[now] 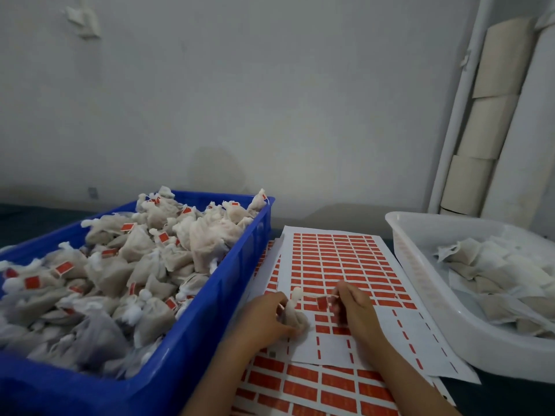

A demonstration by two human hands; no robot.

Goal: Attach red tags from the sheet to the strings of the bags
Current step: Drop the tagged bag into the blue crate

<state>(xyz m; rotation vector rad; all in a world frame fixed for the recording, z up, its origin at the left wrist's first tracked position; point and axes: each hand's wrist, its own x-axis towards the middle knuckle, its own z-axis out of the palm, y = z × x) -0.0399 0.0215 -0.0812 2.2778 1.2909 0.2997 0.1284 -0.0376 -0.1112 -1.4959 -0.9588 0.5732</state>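
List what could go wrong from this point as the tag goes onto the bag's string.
1. The right hand pinches a red tag just above the sheet; its sticky side might catch there again.
2. The left hand holds the bag only lightly, so a tug on the thin string could shift it.
3. The folded tag may miss the string, which is barely visible here.

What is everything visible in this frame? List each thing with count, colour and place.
blue crate: one, blue, left, heaped with tagged beige bags
white tub: one, white, right, holding untagged bags
tag sheet: top one of several, white with red tags, centre
bag: one, beige, on the sheet
red tag: one, beside right fingers
paper rolls: several, beige, right wall
left hand: holds the bag
right hand: pinches the string
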